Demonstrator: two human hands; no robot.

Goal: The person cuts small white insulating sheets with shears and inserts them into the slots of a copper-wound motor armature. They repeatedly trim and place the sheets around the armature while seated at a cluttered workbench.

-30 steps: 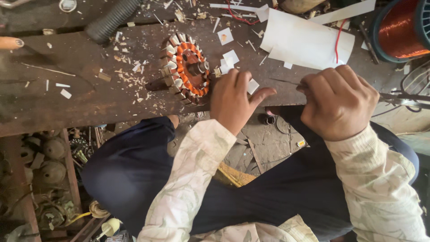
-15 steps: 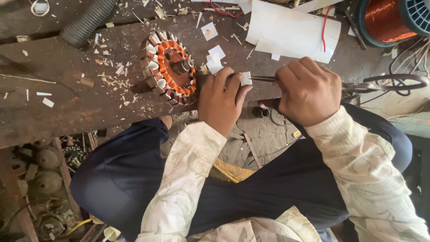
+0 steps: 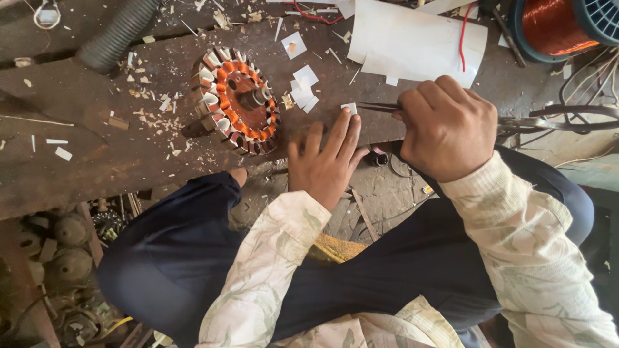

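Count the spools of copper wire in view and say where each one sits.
1. A single spool of copper wire lies at the top right corner, beyond the right hand and beside the white paper sheets. The frame edge crops it, so others may be hidden.

My sleeves (image 3: 516, 238) are cream with a faint grey leaf print; my trousers (image 3: 174, 258) are dark navy. The stator (image 3: 235, 101) shows copper-orange windings with white slot papers. White paper sheets (image 3: 412, 45) lie on the rusty brown worktop (image 3: 97, 148). The spool (image 3: 554, 26) carries copper wire on blue.
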